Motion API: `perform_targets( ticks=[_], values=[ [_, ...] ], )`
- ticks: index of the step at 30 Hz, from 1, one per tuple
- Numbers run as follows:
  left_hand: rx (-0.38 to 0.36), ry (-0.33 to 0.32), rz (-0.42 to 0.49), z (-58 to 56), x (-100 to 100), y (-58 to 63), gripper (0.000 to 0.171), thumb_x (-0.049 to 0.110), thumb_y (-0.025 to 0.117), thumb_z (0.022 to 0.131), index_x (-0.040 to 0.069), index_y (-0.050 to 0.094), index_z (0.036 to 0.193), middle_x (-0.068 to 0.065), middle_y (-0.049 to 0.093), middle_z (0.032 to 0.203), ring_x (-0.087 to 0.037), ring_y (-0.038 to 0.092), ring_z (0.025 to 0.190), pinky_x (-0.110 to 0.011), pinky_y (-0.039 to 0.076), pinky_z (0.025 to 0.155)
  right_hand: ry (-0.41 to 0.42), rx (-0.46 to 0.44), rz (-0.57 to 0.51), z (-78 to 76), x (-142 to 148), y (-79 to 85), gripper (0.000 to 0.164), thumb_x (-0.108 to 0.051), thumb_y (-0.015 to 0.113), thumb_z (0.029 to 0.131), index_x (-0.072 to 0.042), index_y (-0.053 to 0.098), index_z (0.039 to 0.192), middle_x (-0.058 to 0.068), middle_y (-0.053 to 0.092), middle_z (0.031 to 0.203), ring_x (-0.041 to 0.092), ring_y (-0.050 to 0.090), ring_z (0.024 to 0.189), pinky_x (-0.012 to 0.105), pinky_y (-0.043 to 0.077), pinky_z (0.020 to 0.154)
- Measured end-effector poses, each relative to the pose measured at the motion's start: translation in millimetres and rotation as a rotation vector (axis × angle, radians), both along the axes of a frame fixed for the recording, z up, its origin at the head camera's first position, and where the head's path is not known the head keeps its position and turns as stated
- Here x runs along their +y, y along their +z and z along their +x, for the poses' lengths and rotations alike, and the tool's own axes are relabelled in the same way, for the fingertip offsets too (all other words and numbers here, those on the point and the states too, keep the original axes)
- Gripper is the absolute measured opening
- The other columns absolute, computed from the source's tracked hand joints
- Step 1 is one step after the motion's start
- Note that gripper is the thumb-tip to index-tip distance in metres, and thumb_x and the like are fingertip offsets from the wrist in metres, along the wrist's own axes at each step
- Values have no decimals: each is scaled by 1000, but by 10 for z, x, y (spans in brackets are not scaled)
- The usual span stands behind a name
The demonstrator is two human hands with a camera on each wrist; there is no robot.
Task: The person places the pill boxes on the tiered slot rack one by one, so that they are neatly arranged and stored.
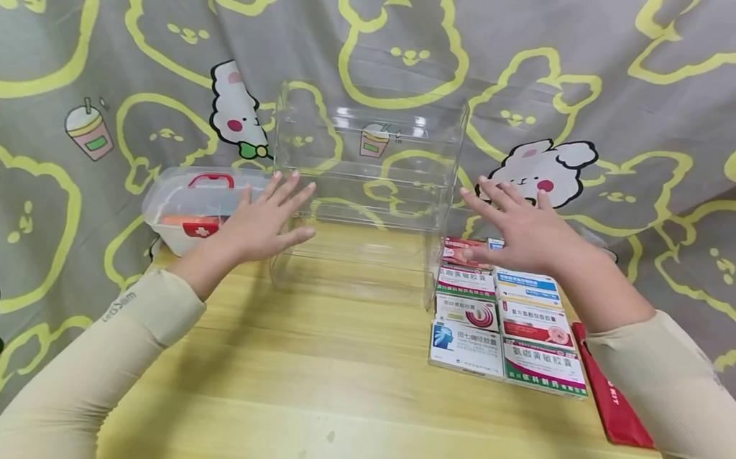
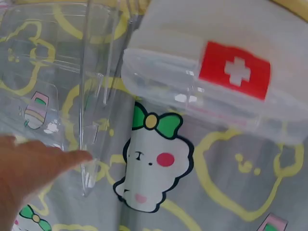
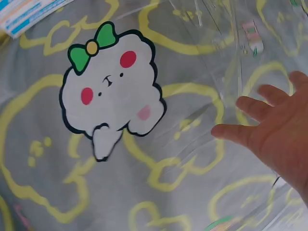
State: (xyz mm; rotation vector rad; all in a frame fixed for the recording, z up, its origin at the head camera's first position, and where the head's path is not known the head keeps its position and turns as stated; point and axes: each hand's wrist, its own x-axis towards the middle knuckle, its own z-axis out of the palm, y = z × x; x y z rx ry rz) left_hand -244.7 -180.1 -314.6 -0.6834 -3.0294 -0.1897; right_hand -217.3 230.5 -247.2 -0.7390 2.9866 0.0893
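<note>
A clear, tiered plastic rack (image 1: 367,244) stands at the back of the wooden table. My left hand (image 1: 265,221) is spread at the rack's left side, in front of the medicine box. In the left wrist view, that hand's finger (image 2: 72,159) reaches across the rack's clear edge; whether it touches cannot be told. On the other side, my right hand (image 1: 530,231) hovers with fingers spread beside the rack's right edge, above several medicine cartons (image 1: 469,345). The right wrist view shows the same hand (image 3: 279,130) with straight fingers. Neither hand holds anything.
A translucent first-aid box (image 1: 208,199) with a red cross latch sits at the back left. Beside the cartons at the right lies a red pouch (image 1: 616,407). A grey patterned curtain (image 1: 409,38) hangs right behind the rack. The wooden table (image 1: 327,414) extends toward me.
</note>
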Motion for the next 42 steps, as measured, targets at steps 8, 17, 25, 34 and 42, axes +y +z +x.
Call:
perform_targets(
  ticks=[8, 17, 25, 34, 42],
  values=[
    [112, 225, 418, 9, -36, -151, 72, 27, 63, 88, 7, 27, 147, -19, 39, 143, -36, 38, 129, -53, 32, 103, -164, -29, -83, 24, 442, -153, 47, -38, 58, 90, -12, 57, 129, 24, 43, 137, 46, 39, 123, 64, 33, 95],
    [-33, 384, 567, 51, -85, -603, 59, 19, 58, 86, -8, 40, 137, -25, 59, 118, -38, 58, 107, -49, 43, 93, -158, -199, -56, 219, 985, -732, 25, -29, 66, 85, -12, 73, 102, 8, 63, 98, 26, 58, 87, 49, 48, 74],
    [-63, 459, 618, 27, -81, -875, 24, 16, 57, 86, 2, 64, 104, -16, 66, 91, -28, 56, 80, -36, 45, 67, -199, -331, -99, 493, 1427, -1205, 43, -37, 73, 77, -8, 70, 108, 14, 65, 102, 32, 58, 93, 52, 48, 78],
    [-96, 525, 630, 9, -139, -1154, 20, 15, 63, 83, 0, 67, 95, -18, 66, 88, -31, 57, 79, -42, 46, 72, -294, -338, -92, 727, 1480, -1605, 68, -43, 82, 62, -9, 63, 117, 24, 56, 113, 38, 52, 99, 55, 48, 75],
    [-41, 505, 698, -12, -165, -1305, 25, 14, 64, 84, -1, 68, 104, -19, 69, 92, -30, 62, 84, -41, 49, 77, -269, -251, -48, 752, 1441, -1769, 61, -35, 83, 61, -11, 65, 114, 28, 54, 114, 43, 49, 100, 54, 49, 71]
  ],
)
